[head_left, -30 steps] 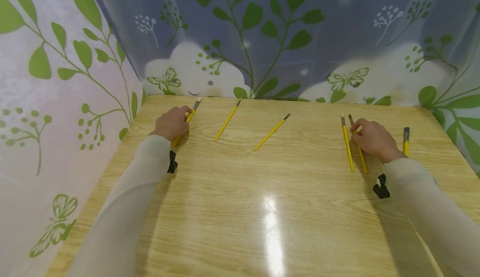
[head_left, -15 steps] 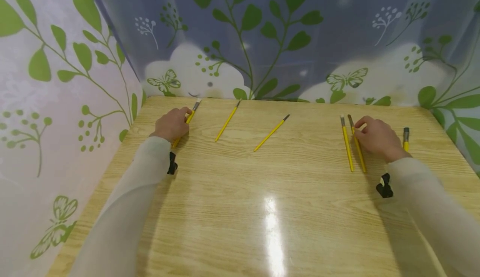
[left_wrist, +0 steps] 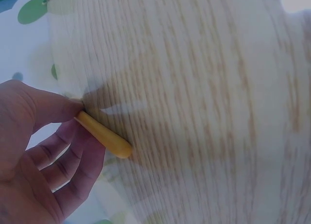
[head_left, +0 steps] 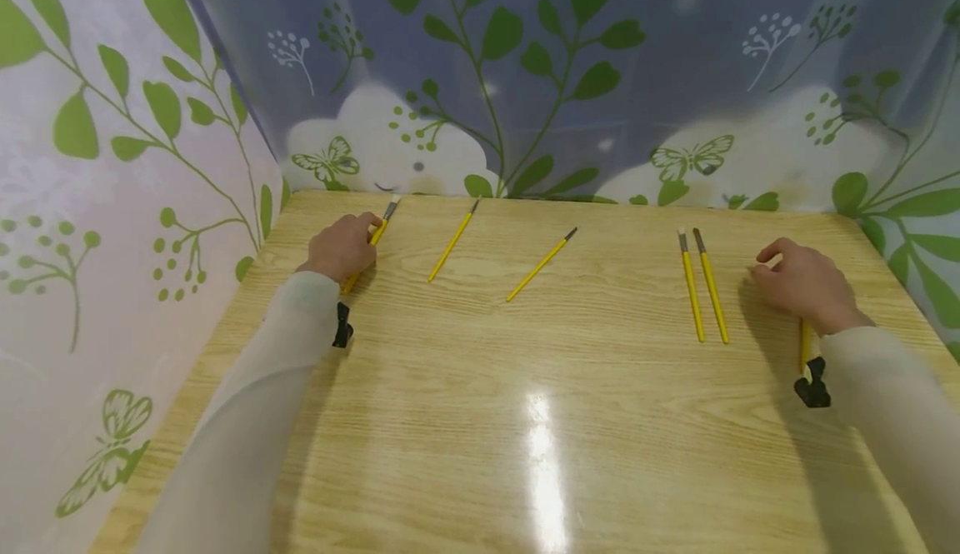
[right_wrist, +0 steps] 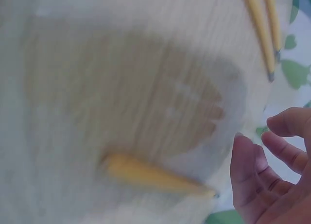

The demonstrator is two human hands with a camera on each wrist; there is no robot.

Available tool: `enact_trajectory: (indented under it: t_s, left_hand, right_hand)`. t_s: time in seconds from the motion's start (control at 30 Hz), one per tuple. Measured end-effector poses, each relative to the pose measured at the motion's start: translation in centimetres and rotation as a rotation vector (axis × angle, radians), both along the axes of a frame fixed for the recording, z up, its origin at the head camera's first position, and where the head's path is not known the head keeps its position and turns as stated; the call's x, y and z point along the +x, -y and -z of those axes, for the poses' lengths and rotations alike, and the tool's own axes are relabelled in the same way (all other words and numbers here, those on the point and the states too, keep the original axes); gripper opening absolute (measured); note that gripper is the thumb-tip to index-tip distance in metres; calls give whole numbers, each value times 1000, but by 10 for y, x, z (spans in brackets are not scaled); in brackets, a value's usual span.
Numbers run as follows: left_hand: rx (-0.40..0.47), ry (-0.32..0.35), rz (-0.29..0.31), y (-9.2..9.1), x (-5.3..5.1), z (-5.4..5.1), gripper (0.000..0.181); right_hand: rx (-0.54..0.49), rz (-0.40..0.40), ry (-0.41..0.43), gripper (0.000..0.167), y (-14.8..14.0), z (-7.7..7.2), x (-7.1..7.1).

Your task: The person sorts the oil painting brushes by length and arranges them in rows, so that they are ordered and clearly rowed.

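Left hand [head_left: 341, 247] pinches a brush [head_left: 386, 219] at the left of the worktop [head_left: 420, 421]; right hand [head_left: 806, 283], holding nothing, hovers above a second brush [head_left: 806, 346] at its right. Four other brushes [head_left: 536, 272] lie loose; laying-out appears nearly complete.

On the wood-grain worktop [head_left: 450, 421], a slim yellow brush [head_left: 452, 244] lay right of the left fingers [left_wrist: 68, 168], with a slanted brush [head_left: 537, 269] farther right. Left of the right fingers [right_wrist: 289, 122], a light-tipped brush [head_left: 692, 294] lay beside a dark-tipped brush [head_left: 712, 296]; to those fingers' right lay a partly hidden brush [head_left: 806, 341].
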State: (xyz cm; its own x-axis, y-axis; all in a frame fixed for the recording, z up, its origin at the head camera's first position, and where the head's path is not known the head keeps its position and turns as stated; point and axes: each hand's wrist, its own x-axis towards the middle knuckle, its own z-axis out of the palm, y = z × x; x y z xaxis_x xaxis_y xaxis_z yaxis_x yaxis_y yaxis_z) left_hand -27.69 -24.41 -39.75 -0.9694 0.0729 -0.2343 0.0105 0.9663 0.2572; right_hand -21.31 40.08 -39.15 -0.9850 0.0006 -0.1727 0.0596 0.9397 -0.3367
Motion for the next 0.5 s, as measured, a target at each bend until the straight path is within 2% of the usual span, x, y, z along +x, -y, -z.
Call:
enact_trajectory:
  t_s: [0.2,0.5]
  left_hand:
    - [-2,-1,5,-1,0,0,57]
    - [5,0,1,-1,0,0,58]
  right_hand:
    - [64,17,-6,52,-23,0,9]
    - [94,14,9,56,-46,7,17]
